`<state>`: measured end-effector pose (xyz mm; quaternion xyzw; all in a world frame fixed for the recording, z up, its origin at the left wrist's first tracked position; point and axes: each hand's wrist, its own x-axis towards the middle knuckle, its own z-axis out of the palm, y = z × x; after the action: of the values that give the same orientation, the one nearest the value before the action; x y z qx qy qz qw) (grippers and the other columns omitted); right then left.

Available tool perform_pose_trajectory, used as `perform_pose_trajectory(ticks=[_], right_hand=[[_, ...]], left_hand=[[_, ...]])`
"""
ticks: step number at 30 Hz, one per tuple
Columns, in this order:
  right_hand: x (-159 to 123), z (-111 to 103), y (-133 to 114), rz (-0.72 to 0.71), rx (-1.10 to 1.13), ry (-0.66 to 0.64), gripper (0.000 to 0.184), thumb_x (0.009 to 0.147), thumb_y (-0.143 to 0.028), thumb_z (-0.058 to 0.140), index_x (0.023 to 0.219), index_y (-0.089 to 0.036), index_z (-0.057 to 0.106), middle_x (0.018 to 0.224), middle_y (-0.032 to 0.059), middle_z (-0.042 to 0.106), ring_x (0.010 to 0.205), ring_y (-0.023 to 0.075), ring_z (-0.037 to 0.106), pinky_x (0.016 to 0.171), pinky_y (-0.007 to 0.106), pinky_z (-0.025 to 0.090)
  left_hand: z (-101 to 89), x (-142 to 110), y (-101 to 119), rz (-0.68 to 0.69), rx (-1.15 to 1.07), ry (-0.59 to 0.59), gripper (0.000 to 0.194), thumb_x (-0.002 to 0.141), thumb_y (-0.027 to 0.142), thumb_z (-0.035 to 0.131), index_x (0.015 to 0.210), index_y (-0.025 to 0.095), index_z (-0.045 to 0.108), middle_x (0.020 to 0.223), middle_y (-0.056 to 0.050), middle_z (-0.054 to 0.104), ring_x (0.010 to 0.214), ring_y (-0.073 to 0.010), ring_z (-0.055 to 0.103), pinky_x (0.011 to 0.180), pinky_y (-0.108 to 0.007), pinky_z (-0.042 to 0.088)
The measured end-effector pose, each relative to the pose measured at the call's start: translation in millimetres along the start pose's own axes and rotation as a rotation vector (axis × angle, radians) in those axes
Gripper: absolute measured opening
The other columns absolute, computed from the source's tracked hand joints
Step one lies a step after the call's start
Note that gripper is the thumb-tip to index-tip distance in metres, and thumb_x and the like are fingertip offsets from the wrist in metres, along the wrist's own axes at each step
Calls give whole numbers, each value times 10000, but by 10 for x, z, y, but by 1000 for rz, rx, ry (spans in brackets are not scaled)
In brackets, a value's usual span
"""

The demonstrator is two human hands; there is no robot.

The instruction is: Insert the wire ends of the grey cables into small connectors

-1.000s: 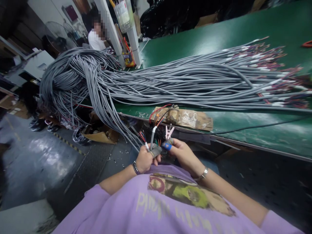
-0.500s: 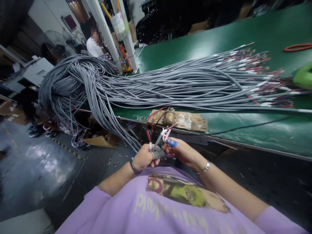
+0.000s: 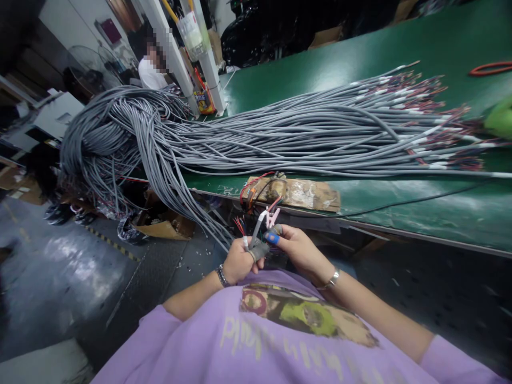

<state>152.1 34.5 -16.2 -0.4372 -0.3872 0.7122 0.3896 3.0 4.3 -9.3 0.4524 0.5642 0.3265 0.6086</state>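
Observation:
My left hand [image 3: 241, 261], with a grey cover on its thumb, is closed around grey cables [image 3: 256, 233] in front of my body. From this grip rise a white-sleeved end with fanned coloured wires [image 3: 240, 226] and another cable end bent over at its white sleeve. A pink clip [image 3: 273, 217] sits beside that bent end, just above my right fingertips. My right hand [image 3: 294, 245] is pinched close to the left thumb, a blue wrap on its thumb and a grey cover on a finger. What lies between its fingertips is hidden.
A thick bundle of grey cables [image 3: 280, 133] lies along the green table [image 3: 340, 64], drooping over its left edge. A taped wooden board [image 3: 308, 194] with wires is at the near edge. Behind stand white posts [image 3: 212, 80] and a seated person [image 3: 152, 72]. A cardboard box [image 3: 170, 226] is below.
My right hand has turned, its blue-wrapped thumb shifting left and down toward my left hand. The fanned wires have tilted left. My left hand keeps its hold on the cables.

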Motion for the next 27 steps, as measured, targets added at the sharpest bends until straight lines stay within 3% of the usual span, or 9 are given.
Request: perform_pose_trajectory(ticks=[6, 10, 14, 20, 27], right_hand=[[63, -140, 96, 79, 159, -91, 388, 545, -480, 826, 688, -174, 636, 610, -23, 593, 532, 95, 460, 526, 246, 367], [112, -211, 66, 127, 313, -91, 423, 583, -570, 783, 694, -184, 650, 631, -4, 601, 533, 97, 471, 519, 241, 401], [174, -134, 8, 124, 307, -88, 507, 540, -666, 756, 681, -190, 649, 625, 0, 592, 527, 101, 467, 503, 239, 402], [253, -10, 3, -104, 198, 35, 504, 613, -699, 683, 617, -202, 598, 540, -25, 525, 512, 114, 422, 516, 262, 390], [325, 6, 22, 1, 379, -47, 450, 639, -643, 712, 698, -204, 638, 642, 15, 609, 606, 159, 536, 586, 298, 455]], left_hand=[[-42, 2, 63, -41, -73, -40, 495, 597, 592, 720, 491, 166, 493, 380, 42, 496, 269, -38, 356, 298, -179, 235], [-92, 27, 83, -82, -152, -90, 480, 560, 572, 750, 520, 163, 502, 369, 45, 498, 254, -40, 350, 278, -180, 205], [-102, 72, 84, -131, -190, -131, 484, 506, 567, 780, 574, 159, 528, 357, 49, 501, 242, -48, 345, 259, -183, 186], [-98, 146, 156, -133, -218, -182, 495, 498, 577, 780, 580, 155, 535, 346, 45, 491, 236, -49, 333, 255, -190, 168], [-68, 175, 181, -154, -189, -220, 461, 515, 538, 779, 532, 161, 513, 341, 41, 483, 237, -46, 321, 268, -193, 173]])
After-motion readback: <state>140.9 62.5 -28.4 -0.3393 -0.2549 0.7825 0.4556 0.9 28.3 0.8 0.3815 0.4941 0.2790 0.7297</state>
